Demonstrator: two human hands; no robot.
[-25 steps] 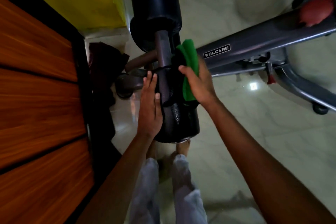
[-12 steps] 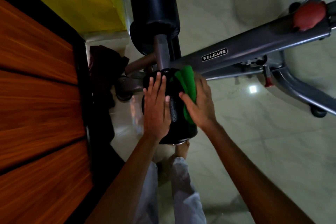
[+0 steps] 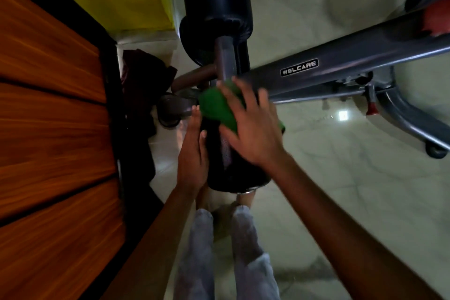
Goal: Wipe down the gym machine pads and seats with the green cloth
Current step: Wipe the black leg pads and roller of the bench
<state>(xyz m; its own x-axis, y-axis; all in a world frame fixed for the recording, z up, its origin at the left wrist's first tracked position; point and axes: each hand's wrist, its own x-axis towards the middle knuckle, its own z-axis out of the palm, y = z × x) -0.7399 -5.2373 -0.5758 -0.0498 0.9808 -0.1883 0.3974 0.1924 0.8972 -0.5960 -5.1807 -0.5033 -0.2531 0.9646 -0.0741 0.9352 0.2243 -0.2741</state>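
Two black roller pads sit on one grey frame bar (image 3: 341,66) marked WELCARE: the far pad (image 3: 215,0) beyond it, the near pad (image 3: 233,165) between both hands. The right hand (image 3: 253,129) spreads its fingers wide over the green cloth (image 3: 216,109), pressing it on the near pad's top. The left hand (image 3: 192,153) lies flat (fingers straight) against that pad's left side. A wooden panel (image 3: 48,117) crowds the left; dark cloth (image 3: 143,73) lies heaped beside it on the floor (image 3: 341,190).
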